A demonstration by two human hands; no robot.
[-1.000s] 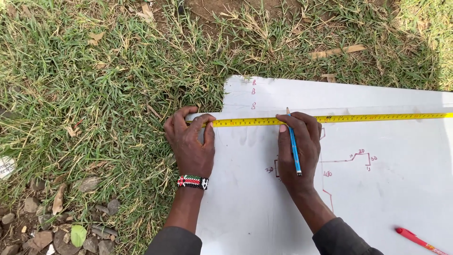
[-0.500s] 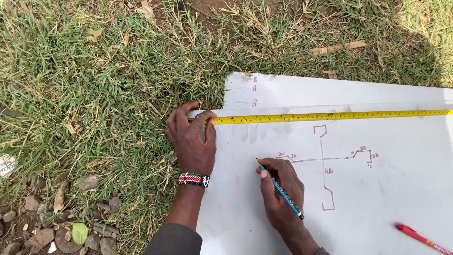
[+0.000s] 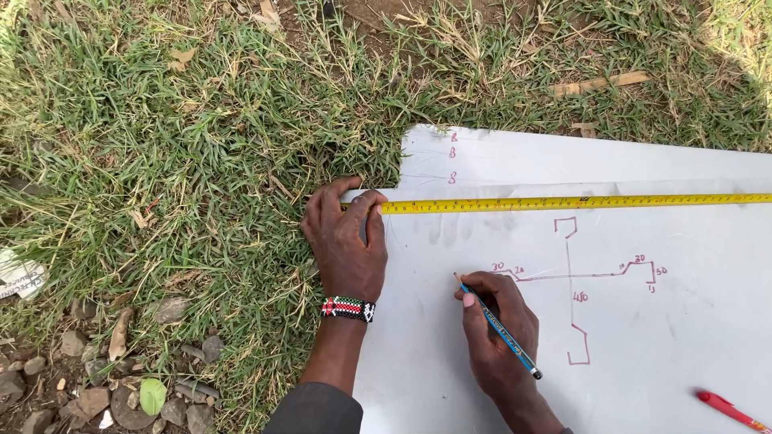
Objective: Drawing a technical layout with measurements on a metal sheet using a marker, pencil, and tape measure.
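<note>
A large white sheet [image 3: 659, 321] lies on the grass, with red sketched lines and figures drawn on it. A yellow tape measure [image 3: 579, 202] stretches across its upper part to the right edge of view. My left hand [image 3: 347, 241], with a beaded bracelet at the wrist, presses the tape's end down at the sheet's left edge. My right hand [image 3: 497, 329] holds a blue pencil [image 3: 498, 325], whose tip touches the sheet just left of the red sketch.
Grass surrounds the sheet above and to the left. Stones and dry leaves [image 3: 96, 386] lie at the lower left. A red pen [image 3: 728, 410] rests on the sheet at the lower right. A strip of wood [image 3: 599, 82] lies in the grass at top right.
My right hand has left the tape and moved down and left with the pencil, uncovering the red sketch. My left hand stays on the tape's end.
</note>
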